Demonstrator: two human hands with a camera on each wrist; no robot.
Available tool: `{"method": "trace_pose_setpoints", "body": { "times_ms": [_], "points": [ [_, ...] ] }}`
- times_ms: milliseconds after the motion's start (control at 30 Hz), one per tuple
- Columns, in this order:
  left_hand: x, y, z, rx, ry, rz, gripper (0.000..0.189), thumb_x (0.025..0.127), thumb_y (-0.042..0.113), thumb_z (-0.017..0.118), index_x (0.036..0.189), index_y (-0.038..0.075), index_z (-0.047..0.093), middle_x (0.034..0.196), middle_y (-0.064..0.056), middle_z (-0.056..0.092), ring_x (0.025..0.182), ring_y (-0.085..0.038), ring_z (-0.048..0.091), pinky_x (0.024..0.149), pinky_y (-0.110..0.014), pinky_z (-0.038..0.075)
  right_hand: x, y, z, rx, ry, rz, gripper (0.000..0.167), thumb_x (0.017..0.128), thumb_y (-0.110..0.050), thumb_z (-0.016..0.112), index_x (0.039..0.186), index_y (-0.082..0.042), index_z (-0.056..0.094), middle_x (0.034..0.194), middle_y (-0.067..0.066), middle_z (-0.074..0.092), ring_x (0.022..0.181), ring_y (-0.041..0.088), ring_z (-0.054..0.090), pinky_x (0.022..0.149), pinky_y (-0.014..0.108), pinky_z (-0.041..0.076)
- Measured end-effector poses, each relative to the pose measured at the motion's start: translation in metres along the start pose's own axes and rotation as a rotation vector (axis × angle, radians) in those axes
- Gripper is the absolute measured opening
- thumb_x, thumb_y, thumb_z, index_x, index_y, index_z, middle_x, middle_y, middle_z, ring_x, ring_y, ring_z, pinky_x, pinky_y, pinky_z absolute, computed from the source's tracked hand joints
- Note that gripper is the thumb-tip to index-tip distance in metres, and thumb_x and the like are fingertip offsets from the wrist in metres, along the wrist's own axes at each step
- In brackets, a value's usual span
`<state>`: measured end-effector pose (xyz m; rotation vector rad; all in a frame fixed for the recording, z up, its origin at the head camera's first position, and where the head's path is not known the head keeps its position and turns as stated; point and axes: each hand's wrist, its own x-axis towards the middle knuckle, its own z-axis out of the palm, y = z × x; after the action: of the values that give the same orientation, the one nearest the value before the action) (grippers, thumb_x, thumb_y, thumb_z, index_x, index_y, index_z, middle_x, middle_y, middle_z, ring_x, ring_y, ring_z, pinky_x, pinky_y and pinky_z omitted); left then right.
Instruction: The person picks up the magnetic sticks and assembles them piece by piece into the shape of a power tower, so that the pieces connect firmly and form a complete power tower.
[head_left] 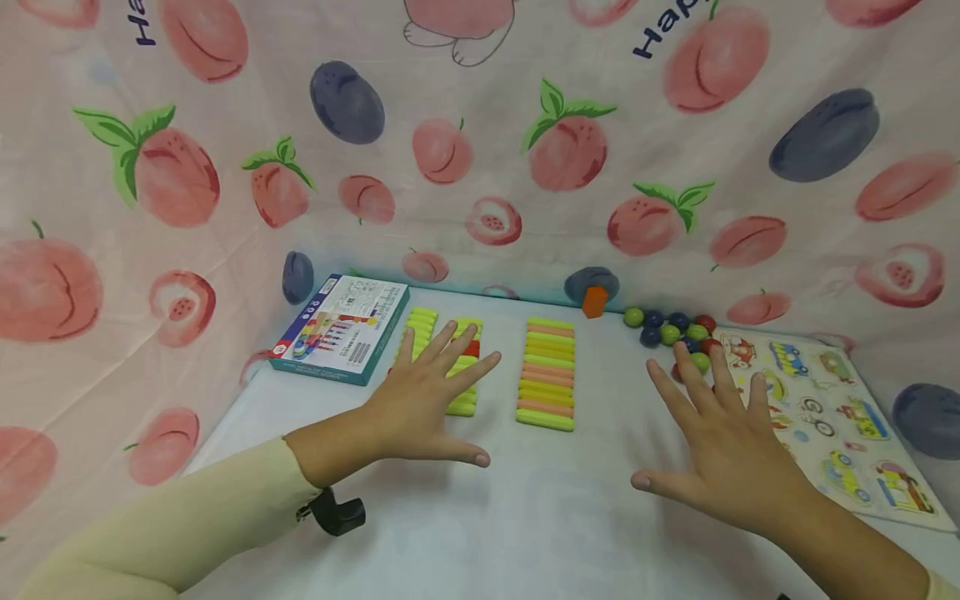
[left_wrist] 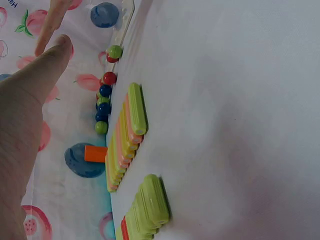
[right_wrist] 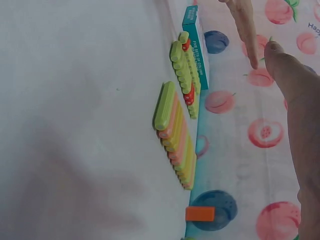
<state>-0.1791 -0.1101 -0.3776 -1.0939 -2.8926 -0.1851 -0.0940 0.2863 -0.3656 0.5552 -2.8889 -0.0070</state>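
Both hands hover over the white table with fingers spread, holding nothing. The left hand (head_left: pixel 420 400) is raised in front of two columns of green sticks (head_left: pixel 461 408), partly covering them; red pieces show among the green. Right of it lies a column of green, yellow and pink sticks (head_left: pixel 546 375), side by side. My right hand (head_left: pixel 738 454) is over the right side, its fingertips overlapping the red, green and blue balls (head_left: pixel 670 335) and the edge of a picture board (head_left: pixel 817 417) in the head view. In each wrist view a thumb shows, the left thumb (left_wrist: pixel 55 55) and the right thumb (right_wrist: pixel 280 60).
A boxed set (head_left: pixel 341 329) with a teal side lies at the back left. An orange block (head_left: pixel 595 302) stands at the back edge, near the balls. A fruit-printed cloth (head_left: pixel 480 167) hangs behind and around the table (head_left: pixel 555 508).
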Motion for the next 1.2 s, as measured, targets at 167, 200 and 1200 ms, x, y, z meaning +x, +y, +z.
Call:
{"method": "trace_pose_setpoints", "body": {
  "times_ms": [167, 200, 1200],
  "points": [
    [0.002, -0.003, -0.002, -0.033, -0.004, -0.011, 0.122, 0.07, 0.101, 0.055, 0.171, 0.043, 0.016, 0.18, -0.001, 0.001, 0.165, -0.03, -0.008, 0.12, -0.078, -0.001, 0.0, 0.002, 0.003, 0.006, 0.021, -0.016, 0.13, 0.078, -0.089, 0.067, 0.174, -0.024, 0.008, 0.18, 0.01, -0.006, 0.16, 0.047, -0.018, 0.111, 0.075, -0.024],
    [0.003, -0.004, -0.003, -0.047, -0.007, -0.018, 0.122, 0.07, 0.1, 0.056, 0.17, 0.043, 0.018, 0.18, -0.001, 0.003, 0.165, -0.029, -0.006, 0.121, -0.077, -0.002, 0.0, 0.003, 0.003, 0.009, 0.028, -0.019, 0.129, 0.079, -0.089, 0.067, 0.174, -0.024, 0.008, 0.18, 0.01, -0.006, 0.16, 0.047, -0.016, 0.111, 0.074, -0.023],
    [0.011, -0.024, 0.057, 0.009, -0.031, -0.056, 0.027, 0.093, 0.027, 0.086, 0.119, 0.023, 0.081, 0.103, 0.006, 0.07, 0.092, -0.015, 0.059, 0.083, -0.033, 0.048, -0.004, 0.108, 0.067, 0.11, -0.177, 0.378, 0.068, 0.094, -0.037, 0.078, 0.141, 0.007, 0.057, 0.132, 0.036, 0.057, 0.114, 0.057, 0.058, 0.089, 0.075, 0.049]
  ]
}}
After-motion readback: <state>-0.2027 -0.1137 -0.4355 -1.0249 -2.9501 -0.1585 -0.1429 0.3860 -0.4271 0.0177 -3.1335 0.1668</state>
